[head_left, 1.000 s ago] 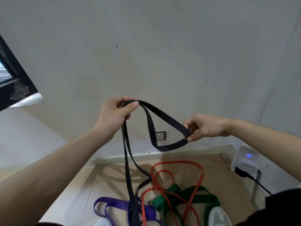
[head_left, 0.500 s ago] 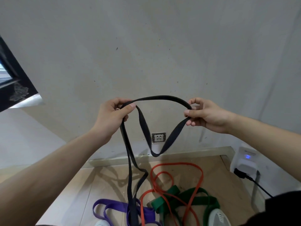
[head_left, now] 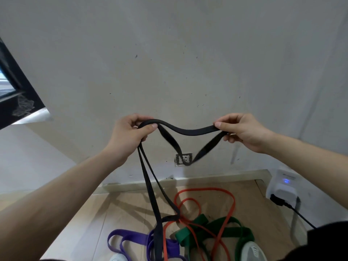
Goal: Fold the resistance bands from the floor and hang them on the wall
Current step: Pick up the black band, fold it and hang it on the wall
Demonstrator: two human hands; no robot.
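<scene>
1. Head view: the left hand (head_left: pixel 130 136) holds a long flat black rubber band (head_left: pixel 188 131) up in front of the plain grey wall (head_left: pixel 169 63). Its thumb presses on top of the band and its fingers curl round it.
2. The right hand (head_left: pixel 243 130) pinches the same black band between its thumb and fingers, at about the same height as the left hand.
3. One piece of the band runs across from hand to hand and dips a little in the middle.
4. Under that piece, a loop hangs down in a V shape. The bottom of the V is in front of a small wall socket (head_left: pixel 188 156).
5. Two more pieces of the black band drop from the left hand to the light wooden floor (head_left: pixel 122 210).
6. On the floor lie a thin red rubber band (head_left: pixel 205 189) in loops, a wide green band (head_left: pixel 243 231) and a wide purple band (head_left: pixel 124 232). The black band lies across them.
7. A white shoe (head_left: pixel 253 251) touches the green band.
8. On the right, by the wall, sits a white box with a blue light (head_left: pixel 282 187). A black cable (head_left: pixel 297 215) is plugged into it.
</scene>
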